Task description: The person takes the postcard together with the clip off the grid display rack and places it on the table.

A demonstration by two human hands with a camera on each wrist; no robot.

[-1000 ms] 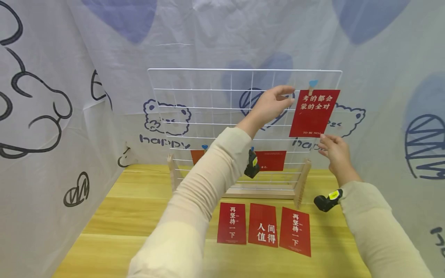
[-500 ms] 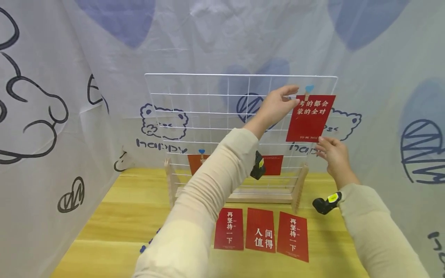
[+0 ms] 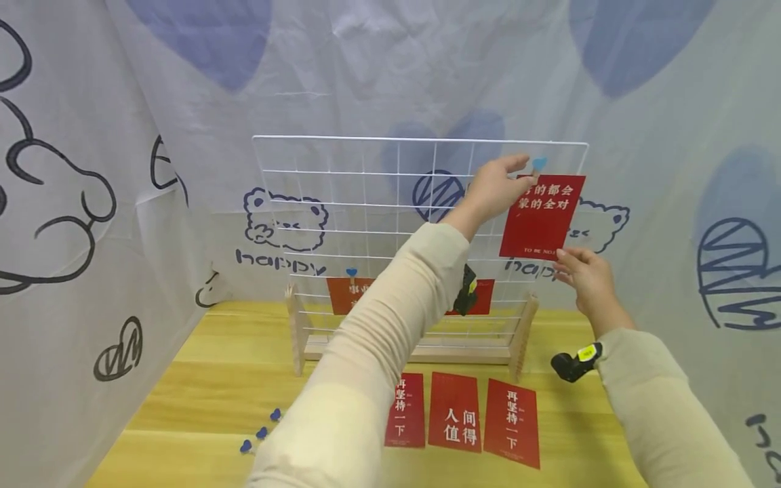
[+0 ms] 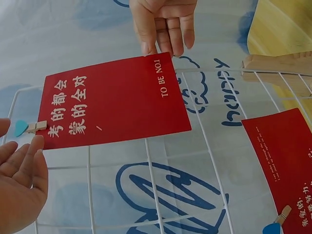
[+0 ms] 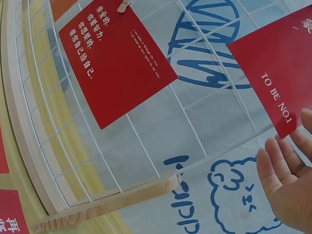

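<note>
A red card with white lettering hangs near the upper right of the white wire grid. At its top, a small wooden clothespin with a blue heart grips the edge. My left hand is at the card's upper left corner, beside the clothespin. Its fingers and thumb stand apart around the clothespin's heart end, with a fingertip at the card's corner. My right hand is at the lower right corner, which it appears to pinch lightly between thumb and fingers. Part of those fingers is hidden behind the card.
Lower on the grid hang an orange-red card and another red card, partly behind my left sleeve. Wooden feet support the grid. Three red cards lie in front, and several blue heart clips lie at left.
My left hand has moved right, from beside the card to its upper corner at the clothespin. The right hand stays at the lower corner. The whole view has shifted slightly downward.
</note>
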